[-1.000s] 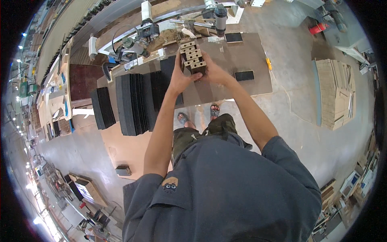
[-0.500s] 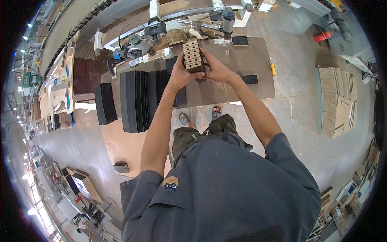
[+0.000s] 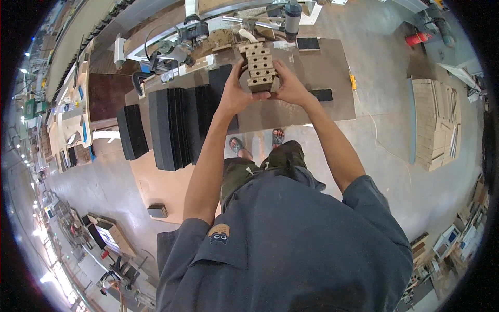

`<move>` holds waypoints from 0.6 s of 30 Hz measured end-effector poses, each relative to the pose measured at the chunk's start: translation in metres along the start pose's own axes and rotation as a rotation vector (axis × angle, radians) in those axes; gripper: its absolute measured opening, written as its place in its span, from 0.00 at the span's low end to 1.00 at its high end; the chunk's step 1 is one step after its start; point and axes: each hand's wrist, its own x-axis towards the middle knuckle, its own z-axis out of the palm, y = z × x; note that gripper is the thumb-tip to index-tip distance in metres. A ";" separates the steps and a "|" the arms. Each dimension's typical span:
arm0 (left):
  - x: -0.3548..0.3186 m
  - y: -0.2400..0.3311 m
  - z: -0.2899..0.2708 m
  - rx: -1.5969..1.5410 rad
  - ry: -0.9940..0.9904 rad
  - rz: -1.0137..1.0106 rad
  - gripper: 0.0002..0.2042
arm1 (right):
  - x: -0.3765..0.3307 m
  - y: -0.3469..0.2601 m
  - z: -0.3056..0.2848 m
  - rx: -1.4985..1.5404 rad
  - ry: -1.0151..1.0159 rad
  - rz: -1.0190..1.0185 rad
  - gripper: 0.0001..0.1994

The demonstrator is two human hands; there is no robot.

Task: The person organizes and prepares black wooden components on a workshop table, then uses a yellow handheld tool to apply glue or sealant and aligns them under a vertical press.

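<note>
Between my two hands is a stack of small wooden boards [image 3: 261,67], its pale edges facing up and drilled with round dark holes. The boards sit slightly out of line with one another. My left hand [image 3: 237,92] presses on the stack's left side, its thumb across the near end. On the other side my right hand [image 3: 291,88] closes in, its thumb meeting the left one below the stack. Both hands are over the brown worktable [image 3: 332,73], in front of the drilling machine [image 3: 195,32]. Some fingers are hidden.
Black panels [image 3: 166,127] stand in rows on the left. Two small dark boards lie right of my hands, one far [image 3: 309,43] and one near [image 3: 322,95]. A yellow-handled tool [image 3: 353,81] with a cord hangs at the table's right edge. Stacked boards [image 3: 436,125] stand farther right.
The drilled boards in my hands have shifted out of line, their row now stepped rather than straight. My hands have moved slightly right, and the view has shifted a little.
</note>
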 end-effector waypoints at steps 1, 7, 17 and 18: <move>-0.002 0.009 0.002 0.035 0.029 0.008 0.60 | -0.005 0.004 0.000 -0.001 0.000 0.005 0.55; -0.091 -0.044 0.010 -0.213 0.315 -0.107 0.57 | -0.042 -0.011 0.024 0.491 0.254 0.435 0.37; -0.086 -0.025 0.030 -0.490 0.437 -0.168 0.37 | -0.047 -0.037 0.125 1.748 0.364 0.635 0.17; -0.075 -0.012 0.028 -0.386 0.601 -0.291 0.34 | -0.041 -0.045 0.124 1.748 0.372 0.630 0.17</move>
